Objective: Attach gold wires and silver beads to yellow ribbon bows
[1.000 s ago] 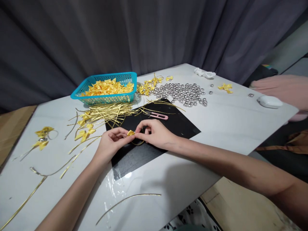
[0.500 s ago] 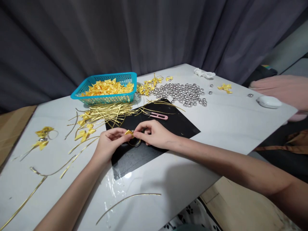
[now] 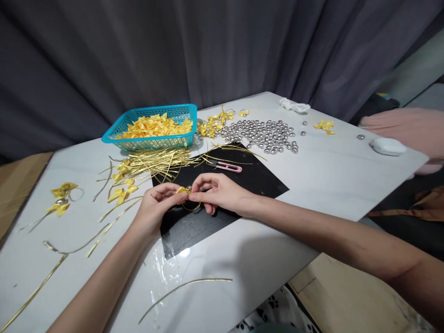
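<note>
A small yellow ribbon bow (image 3: pixel 182 190) is pinched between the fingertips of my left hand (image 3: pixel 158 202) and my right hand (image 3: pixel 218 192). A silver bead (image 3: pixel 189 188) shows at the bow's right side, partly covered by fingers. Below the bow hangs a loop of gold cord (image 3: pixel 191 209). Both hands are closed and meet over the black mat (image 3: pixel 194 231). Behind them on the mat lie pink-handled thread snips (image 3: pixel 229 167). My fingers hide exactly how the cord joins the bow.
A blue basket (image 3: pixel 149 145) of yellow bows stands at the back left, with a pile of gold cords (image 3: pixel 156 162) before it. Many silver beads (image 3: pixel 267 134) are spread behind the mat. A white computer mouse (image 3: pixel 387 146) sits far right. Finished-looking bows (image 3: pixel 62 199) lie at left.
The bow has shifted slightly left in my fingers, and its silver bead shows more clearly. My right hand has moved a little left, its lower fingers shifting. The cord loop hangs differently.
</note>
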`<state>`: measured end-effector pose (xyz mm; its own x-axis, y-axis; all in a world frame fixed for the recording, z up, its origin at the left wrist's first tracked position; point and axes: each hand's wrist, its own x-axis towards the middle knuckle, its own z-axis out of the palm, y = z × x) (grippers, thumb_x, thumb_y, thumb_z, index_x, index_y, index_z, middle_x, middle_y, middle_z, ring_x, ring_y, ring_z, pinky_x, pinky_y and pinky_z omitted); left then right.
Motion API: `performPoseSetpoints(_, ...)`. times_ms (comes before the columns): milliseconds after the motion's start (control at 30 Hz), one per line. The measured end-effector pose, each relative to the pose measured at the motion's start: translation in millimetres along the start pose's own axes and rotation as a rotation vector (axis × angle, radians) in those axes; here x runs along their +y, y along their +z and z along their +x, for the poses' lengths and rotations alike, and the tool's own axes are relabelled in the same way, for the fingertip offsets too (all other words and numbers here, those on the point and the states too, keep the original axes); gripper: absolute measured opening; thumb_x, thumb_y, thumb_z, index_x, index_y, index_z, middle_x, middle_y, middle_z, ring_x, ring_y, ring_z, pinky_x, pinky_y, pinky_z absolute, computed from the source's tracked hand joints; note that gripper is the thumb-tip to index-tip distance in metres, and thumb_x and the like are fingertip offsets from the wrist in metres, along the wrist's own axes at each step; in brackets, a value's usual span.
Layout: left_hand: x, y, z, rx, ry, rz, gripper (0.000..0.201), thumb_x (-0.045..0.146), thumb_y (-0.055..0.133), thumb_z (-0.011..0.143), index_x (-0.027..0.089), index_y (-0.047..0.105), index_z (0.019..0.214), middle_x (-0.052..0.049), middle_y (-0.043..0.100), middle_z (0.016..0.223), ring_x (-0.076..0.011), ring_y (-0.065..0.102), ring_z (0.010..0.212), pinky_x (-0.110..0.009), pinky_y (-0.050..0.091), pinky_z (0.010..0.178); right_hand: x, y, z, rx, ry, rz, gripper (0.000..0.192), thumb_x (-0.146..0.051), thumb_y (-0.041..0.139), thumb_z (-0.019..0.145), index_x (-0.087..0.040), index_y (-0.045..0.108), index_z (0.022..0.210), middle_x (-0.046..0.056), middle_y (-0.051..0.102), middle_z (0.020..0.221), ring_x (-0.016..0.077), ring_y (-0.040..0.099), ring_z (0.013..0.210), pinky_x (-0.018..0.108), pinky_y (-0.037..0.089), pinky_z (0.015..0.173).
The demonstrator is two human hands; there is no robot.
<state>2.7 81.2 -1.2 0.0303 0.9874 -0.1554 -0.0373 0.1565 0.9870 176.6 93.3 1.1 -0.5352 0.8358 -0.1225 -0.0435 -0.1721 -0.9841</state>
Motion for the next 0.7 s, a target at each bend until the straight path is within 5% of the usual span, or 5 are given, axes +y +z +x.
performPoseSetpoints(567,-1.6,-0.9,-0.1,-0.030,0.016,-0.016,0.020,0.024,0.083,0.051,0.017,0.068,0.061,0.002,0.069,0.059,-0.0085,0.061,0.056,-0.015,0.048,0.056,-2.3,-1.8,1.3,0.014,-0.072,-0.094,0.028,-0.032,0.073,0.068,-0.014,0.053,0.076,-0.005,0.054,0.062,0.0043,0.051,0.043,0.015,0.044,0.038)
performPoseSetpoints(700,0.0,0.2,-0.5,-0.018,-0.009,-0.029,0.019,0.024,0.083,0.051,0.016,0.068,0.060,0.002,0.068,0.058,-0.0081,0.061,0.055,-0.014,0.047,0.056,0.9,-1.3,-1.4,0.088,-0.292,-0.325,0.012,-0.022,0.062,0.079,-0.014,0.056,0.085,-0.001,0.061,0.071,0.0029,0.048,0.046,0.015,0.039,0.043)
